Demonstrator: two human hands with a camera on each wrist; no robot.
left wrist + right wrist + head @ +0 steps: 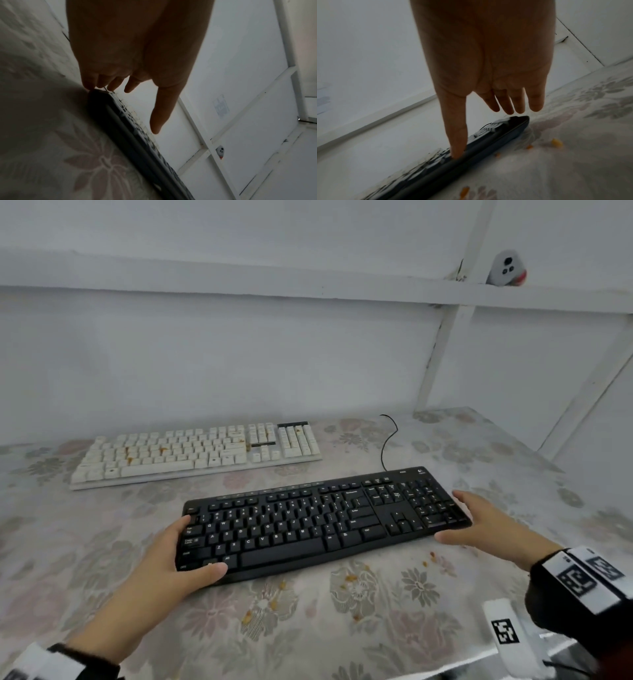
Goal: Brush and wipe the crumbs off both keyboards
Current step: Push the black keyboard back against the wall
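I logged the black keyboard [325, 522] flat on the flowered cloth [376, 628], my left hand [161, 563] clasping its near-left corner. My right hand [479, 522] lay straight-fingered against its right end, thumb on the front edge. Beyond both hands sat the white keyboard [195, 453]; crumbs [351, 578] lay between my wrists.

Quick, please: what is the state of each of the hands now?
Left hand: holds the left end of the black plastic keyboard, thumb on top.
Right hand: open, straight fingers against its right end.
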